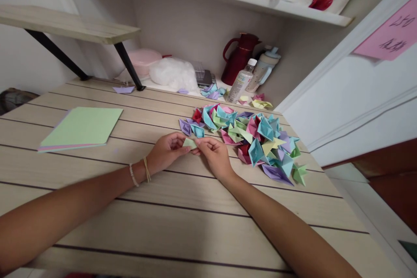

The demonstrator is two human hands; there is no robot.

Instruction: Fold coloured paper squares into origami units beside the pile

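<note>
Between my two hands is a small folded piece of light green paper [189, 143], mostly covered by fingers. My left hand [167, 152] pinches its left side between thumb and fingers. From the other side my right hand [213, 154] grips the right end, thumb on top. Both hands are just above the slatted wooden table [153, 221]. Just beyond and to the right lies a heap of folded paper boats [256, 139] in blue, green, pink, purple, red and yellow. A stack of square paper sheets [83, 127], light green on top, rests at the left.
Behind the table stand a dark red jug [240, 58], a clear bottle with white cap [241, 81] and a pale tumbler [265, 69]. A raised wooden shelf [71, 26] on black legs is at the back left. A white plastic bag [174, 74] lies behind it.
</note>
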